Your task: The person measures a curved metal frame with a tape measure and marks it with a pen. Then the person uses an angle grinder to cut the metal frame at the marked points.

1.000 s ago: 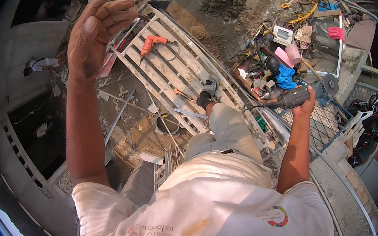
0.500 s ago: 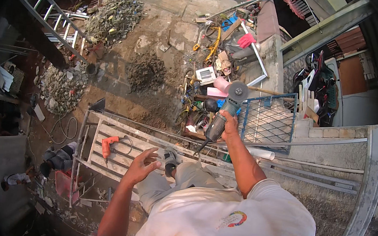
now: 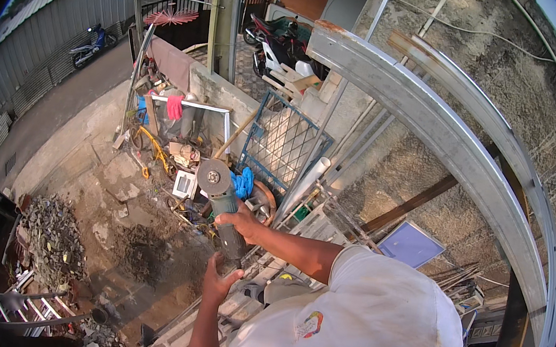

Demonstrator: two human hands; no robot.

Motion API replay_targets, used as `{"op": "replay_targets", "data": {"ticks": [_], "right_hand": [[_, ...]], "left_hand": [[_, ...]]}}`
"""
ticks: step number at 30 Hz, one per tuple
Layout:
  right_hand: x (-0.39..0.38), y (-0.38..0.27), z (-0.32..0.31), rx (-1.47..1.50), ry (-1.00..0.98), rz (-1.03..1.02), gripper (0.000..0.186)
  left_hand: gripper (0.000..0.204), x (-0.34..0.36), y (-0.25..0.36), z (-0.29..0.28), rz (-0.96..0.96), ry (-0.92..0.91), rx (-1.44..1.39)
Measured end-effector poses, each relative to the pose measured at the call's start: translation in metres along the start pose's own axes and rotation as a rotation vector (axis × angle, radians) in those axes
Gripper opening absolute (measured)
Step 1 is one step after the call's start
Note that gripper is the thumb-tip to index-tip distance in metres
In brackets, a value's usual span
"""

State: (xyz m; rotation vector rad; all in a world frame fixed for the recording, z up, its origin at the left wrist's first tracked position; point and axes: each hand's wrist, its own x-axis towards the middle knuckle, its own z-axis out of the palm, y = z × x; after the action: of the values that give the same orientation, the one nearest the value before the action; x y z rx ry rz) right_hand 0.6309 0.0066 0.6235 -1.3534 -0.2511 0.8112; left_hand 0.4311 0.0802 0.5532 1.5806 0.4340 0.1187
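An angle grinder (image 3: 231, 240) with a grey round disc (image 3: 204, 177) is held out in front of me, its disc end pointing up and away. My right hand (image 3: 241, 223) is wrapped round the body behind the head. Lower down, my left hand (image 3: 216, 281) cups the rear end between thumb and fingers; the grinder partly hides those fingers. Beneath the tool I see the slatted scaffold platform (image 3: 274, 264) where my shoe rests. Long metal channel beams (image 3: 431, 116) curve across the upper right, apart from the disc.
Ground below holds a rubble heap (image 3: 51, 243), a dark soil pile (image 3: 143, 254) and clutter round a yellow bicycle frame (image 3: 156, 148). A blue metal grille (image 3: 282, 139) leans by the rough wall (image 3: 399, 178). A white pipe (image 3: 308, 181) lies near the platform. A ladder (image 3: 39, 311) stands lower left.
My view has turned right toward the wall and beams. My left hand, open and apart before, has come up to the grinder's rear end. The right hand keeps its hold.
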Motion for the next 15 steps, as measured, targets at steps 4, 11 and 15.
{"op": "replay_targets", "data": {"ticks": [4, 11, 15], "right_hand": [[-0.026, 0.004, 0.013, 0.053, 0.018, -0.095, 0.077], [-0.091, -0.038, 0.039, 0.204, 0.114, -0.180, 0.062], [-0.120, -0.059, 0.038, 0.216, 0.116, -0.290, 0.052]], "left_hand": [[0.089, -0.010, 0.058, 0.010, 0.012, -0.064, -0.054], [0.072, -0.017, 0.085, 0.007, 0.069, -0.133, -0.202], [0.064, -0.016, 0.110, 0.012, 0.114, -0.241, -0.214]]}}
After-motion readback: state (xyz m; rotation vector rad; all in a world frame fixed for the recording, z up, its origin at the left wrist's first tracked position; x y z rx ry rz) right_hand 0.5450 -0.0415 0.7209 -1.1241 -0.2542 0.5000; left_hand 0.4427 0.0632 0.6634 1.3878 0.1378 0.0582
